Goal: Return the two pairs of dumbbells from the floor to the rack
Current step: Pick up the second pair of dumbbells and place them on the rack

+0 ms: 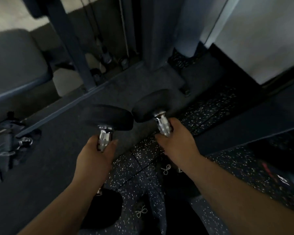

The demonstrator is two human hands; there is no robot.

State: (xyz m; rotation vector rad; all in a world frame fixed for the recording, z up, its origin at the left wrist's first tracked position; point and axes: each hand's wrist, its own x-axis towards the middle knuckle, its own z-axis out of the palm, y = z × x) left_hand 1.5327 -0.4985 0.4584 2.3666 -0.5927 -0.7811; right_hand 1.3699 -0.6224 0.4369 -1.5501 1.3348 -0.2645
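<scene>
I hold one dumbbell in each hand, both with black rubber heads and chrome handles. My left hand [95,158] is wrapped around the handle of the left dumbbell [107,116], whose far head points away from me; its near head [107,206] shows below my wrist. My right hand [175,141] grips the handle of the right dumbbell [149,106]. The two far heads sit close together, nearly touching, above the floor. No rack is clearly visible. The picture is blurred.
A cable machine's dark upright [158,31] and frame bars [71,48] stand ahead. A padded bench seat [15,65] is at the left, with a handle attachment [12,136] on the floor. Speckled rubber flooring [219,109] lies beneath. My patterned trouser legs [151,200] show below.
</scene>
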